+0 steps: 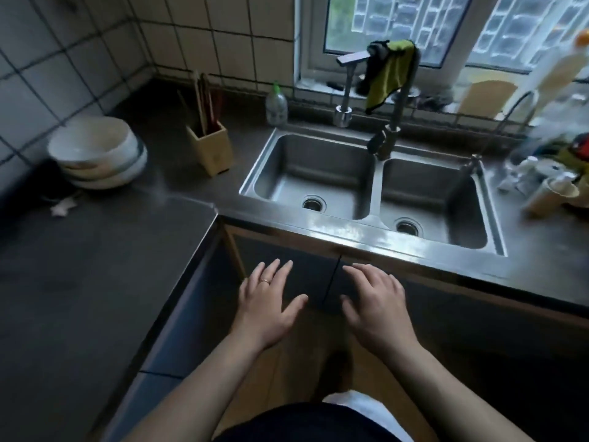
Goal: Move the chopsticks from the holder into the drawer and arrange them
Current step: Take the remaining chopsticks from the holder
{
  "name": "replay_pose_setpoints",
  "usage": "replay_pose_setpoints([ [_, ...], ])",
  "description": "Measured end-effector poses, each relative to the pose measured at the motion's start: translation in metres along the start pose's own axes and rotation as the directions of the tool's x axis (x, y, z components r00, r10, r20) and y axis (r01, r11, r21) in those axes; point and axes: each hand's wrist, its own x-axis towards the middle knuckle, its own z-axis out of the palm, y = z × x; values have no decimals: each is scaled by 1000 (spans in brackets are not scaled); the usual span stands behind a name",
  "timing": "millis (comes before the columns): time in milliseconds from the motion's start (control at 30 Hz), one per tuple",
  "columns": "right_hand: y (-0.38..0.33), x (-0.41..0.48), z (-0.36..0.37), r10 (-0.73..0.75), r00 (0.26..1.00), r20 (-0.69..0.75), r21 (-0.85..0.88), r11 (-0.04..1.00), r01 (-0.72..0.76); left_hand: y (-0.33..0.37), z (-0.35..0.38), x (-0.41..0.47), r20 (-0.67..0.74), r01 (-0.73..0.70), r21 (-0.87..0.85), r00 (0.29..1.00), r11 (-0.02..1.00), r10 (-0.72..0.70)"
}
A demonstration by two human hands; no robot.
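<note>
A square wooden holder (214, 147) stands on the dark counter left of the sink. Several chopsticks (205, 100) lean upright in it, some pale and some dark red. My left hand (269, 301) and my right hand (374, 301) hover side by side, palms down and fingers spread, in front of the dark cabinet doors (306, 275) under the sink. Both hands hold nothing. They are well below and in front of the holder. No open drawer shows; the cabinet fronts along the left counter (178, 320) look shut.
A steel double sink (373, 186) fills the middle, with a faucet (390, 135) and a green cloth (390, 71) draped over it. Stacked white bowls (98, 151) sit at the left corner. A bottle (276, 105) stands behind the sink; cluttered items (554, 180) crowd the right.
</note>
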Motion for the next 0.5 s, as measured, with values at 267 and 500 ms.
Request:
replay_pose_setpoints([
  [267, -32, 130, 17, -197, 977, 79, 7, 980, 197, -46, -38, 78, -142, 200, -82, 967, 976, -210],
  [500, -56, 248, 16, -313, 944, 101, 52, 950, 309, -66, -77, 162, -215, 291, -173, 921, 941, -325],
])
